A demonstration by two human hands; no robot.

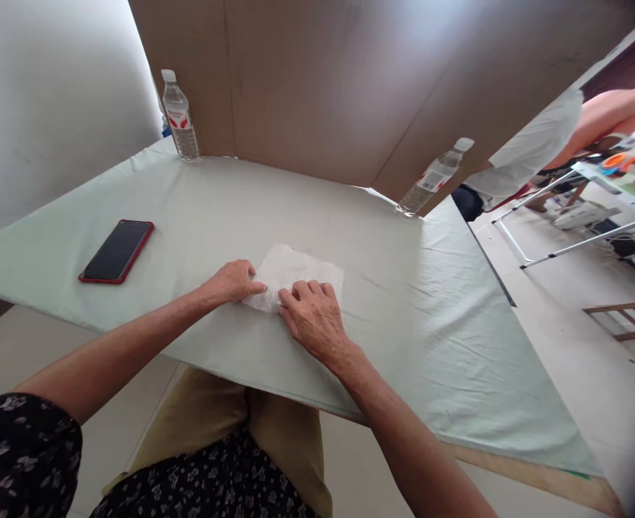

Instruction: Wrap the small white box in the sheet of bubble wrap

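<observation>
A thin, translucent white sheet (301, 265), with the look of bubble wrap or tissue, lies on the cloth-covered table in front of me. At its left edge my left hand (235, 280) is closed, its thumb lying on the sheet's near left corner. My right hand (314, 316) rests over the near right part, fingers bent and pressed down on it. The sheet's near edge looks crinkled and shiny between the two thumbs. What lies beneath the right fingers is hidden.
A phone (116, 251) in a red case lies to the left on the pale green tablecloth (382, 345). Water bottles stand at the back left (180, 119) and back right (435, 178), against a brown cardboard screen (307, 86). Beyond it, a person in white (538, 151) is partly visible.
</observation>
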